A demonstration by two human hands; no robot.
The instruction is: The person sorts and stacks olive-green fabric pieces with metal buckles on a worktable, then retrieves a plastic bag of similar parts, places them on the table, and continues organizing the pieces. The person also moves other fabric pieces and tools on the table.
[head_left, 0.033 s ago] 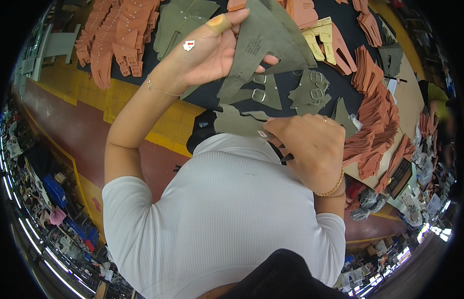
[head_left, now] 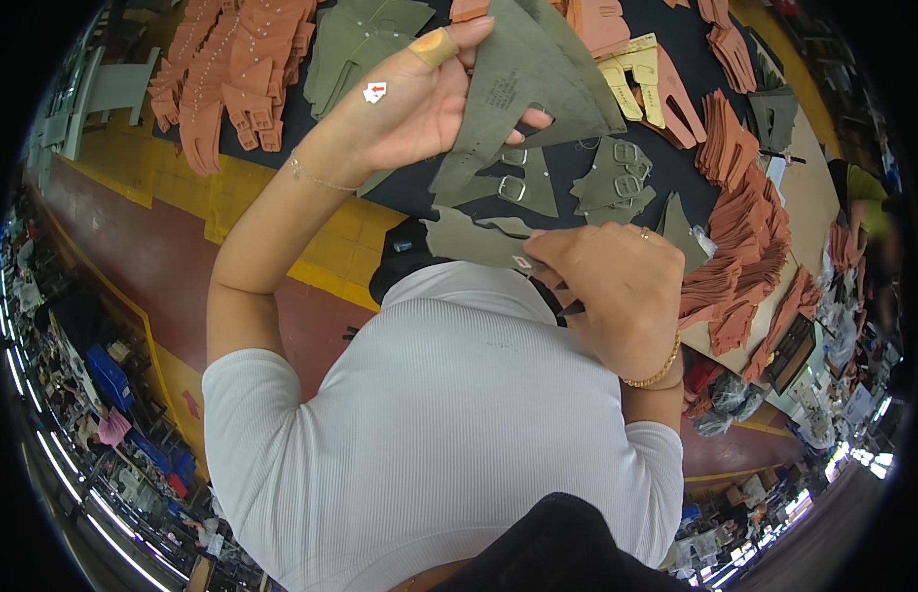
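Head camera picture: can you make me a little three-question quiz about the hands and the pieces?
1. True or false: the left hand holds up an olive-green piece.
2. What colour are the stacked pieces at the right? A) blue B) reddish-brown C) white
3. Fill in: the right hand wears a gold ____ at the wrist.

Key: 1 true; 2 B; 3 bracelet.

Cut leather piece (head_left: 538,89) held above the table (head_left: 676,30); buckled pieces (head_left: 617,183) beneath, stacks (head_left: 745,227) right.
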